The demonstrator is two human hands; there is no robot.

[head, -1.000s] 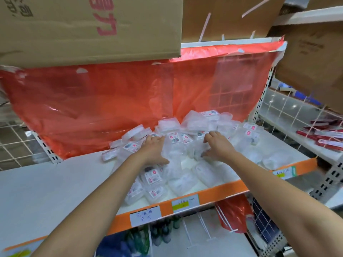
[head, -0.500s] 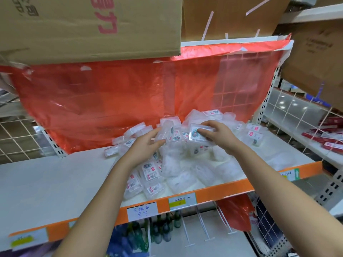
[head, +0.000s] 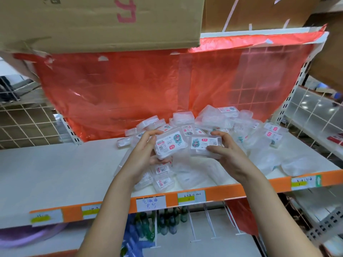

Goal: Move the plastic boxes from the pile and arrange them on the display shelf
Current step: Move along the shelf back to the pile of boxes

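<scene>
Each hand holds one small plastic box lifted just above the pile (head: 213,127). The left hand (head: 143,154) has its grip closed on the left box (head: 170,145), fingers over the top edge and thumb under the bottom edge. The right hand (head: 228,154) grips the right box (head: 206,145) the same way, fingers along its far side and thumb on the near edge. The two boxes almost touch, label faces turned toward the camera.

The boxes are flat, clear, rounded-corner cases, each with a white sticker carrying a teal cartoon figure, a red square mark and a printed code. They look light and fairly stiff, though the thin walls would likely flex under a hard squeeze. The smooth plastic is probably slippery, so holding across opposite edges, as now, seems safer than pinching the flat faces. Whether the lids snap shut firmly cannot be told.

The pile lies loose on the white display shelf (head: 55,173), heaped against the red plastic sheet (head: 120,86) at the back. The left stretch of the shelf is bare, a likely spot for neat rows.
</scene>
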